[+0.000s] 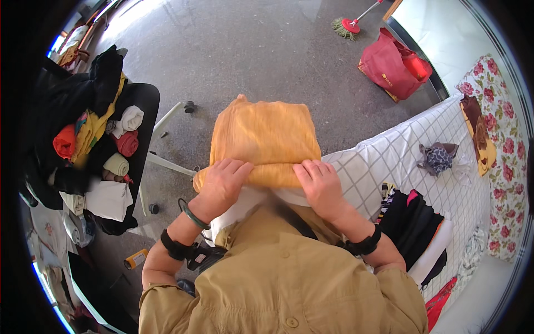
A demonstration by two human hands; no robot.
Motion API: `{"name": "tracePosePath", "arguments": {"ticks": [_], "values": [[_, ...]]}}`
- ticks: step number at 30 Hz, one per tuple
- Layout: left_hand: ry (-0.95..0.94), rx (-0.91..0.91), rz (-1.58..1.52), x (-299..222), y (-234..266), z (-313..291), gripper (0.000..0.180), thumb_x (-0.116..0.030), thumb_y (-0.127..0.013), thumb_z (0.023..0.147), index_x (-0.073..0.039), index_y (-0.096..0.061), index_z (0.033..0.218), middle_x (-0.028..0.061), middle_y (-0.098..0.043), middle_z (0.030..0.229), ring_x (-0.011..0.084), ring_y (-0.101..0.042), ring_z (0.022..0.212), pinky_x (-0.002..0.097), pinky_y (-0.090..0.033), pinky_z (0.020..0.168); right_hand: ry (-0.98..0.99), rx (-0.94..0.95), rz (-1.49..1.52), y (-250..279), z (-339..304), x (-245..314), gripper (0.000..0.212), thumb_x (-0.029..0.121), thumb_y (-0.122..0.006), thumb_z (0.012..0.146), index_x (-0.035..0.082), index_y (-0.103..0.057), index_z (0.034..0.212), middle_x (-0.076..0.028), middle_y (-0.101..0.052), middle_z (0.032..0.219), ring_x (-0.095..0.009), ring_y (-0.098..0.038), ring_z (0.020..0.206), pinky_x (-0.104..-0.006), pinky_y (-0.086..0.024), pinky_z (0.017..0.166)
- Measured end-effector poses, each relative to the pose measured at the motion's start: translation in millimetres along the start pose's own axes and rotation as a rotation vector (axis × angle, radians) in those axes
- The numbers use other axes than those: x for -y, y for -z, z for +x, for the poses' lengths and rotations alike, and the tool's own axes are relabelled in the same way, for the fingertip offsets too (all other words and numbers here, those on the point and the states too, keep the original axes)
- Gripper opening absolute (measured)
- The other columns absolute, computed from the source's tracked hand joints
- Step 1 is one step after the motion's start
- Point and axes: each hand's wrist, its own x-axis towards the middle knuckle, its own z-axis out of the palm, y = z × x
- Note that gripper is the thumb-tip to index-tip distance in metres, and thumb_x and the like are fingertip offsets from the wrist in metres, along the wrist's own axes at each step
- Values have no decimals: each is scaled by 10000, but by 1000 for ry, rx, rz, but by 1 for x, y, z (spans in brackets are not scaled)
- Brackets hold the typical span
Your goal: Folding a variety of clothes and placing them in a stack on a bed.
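Note:
An orange-yellow folded garment [264, 128] lies in front of my body, its near edge turned over into a thick roll. My left hand [225, 179] presses on the left part of that roll, fingers bent over it. On the right part my right hand [320, 183] grips the roll in the same way, fingers curled on top. Both thumbs are hidden. The far part of the garment lies spread out flat beyond the roll. Which kind of garment it is, I cannot tell.
On the left, a black chair [146, 103] bears rolled and heaped clothes. To the right, a bed with a white checked sheet [384, 150] holds a row of dark rolled clothes [409, 228] and a crumpled grey cloth [438, 158]. A red bag [392, 67] and a mop [347, 26] are beyond.

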Motion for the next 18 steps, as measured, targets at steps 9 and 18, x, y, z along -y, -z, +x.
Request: {"name": "tracePosePath", "arguments": {"ticks": [9,18], "values": [[263,290,-449,9,20,1,289,-92,-661,781,-36,-594,1057,148,-647,859,336,-623,801,379,-496,707,-201,377,502,31,1,-19,297,103,-588,803,45,-560,1092,-157,-621,974,-340,-590,935,-400,-456,797],[399,246,-392,18,16,9,233,-177,-576,878,-19,-590,1049,167,-643,844,348,-623,766,399,-494,693,-526,350,613,14,11,-28,250,241,-514,916,55,-509,1083,-216,-629,962,-403,-599,898,-459,-467,737]]}}
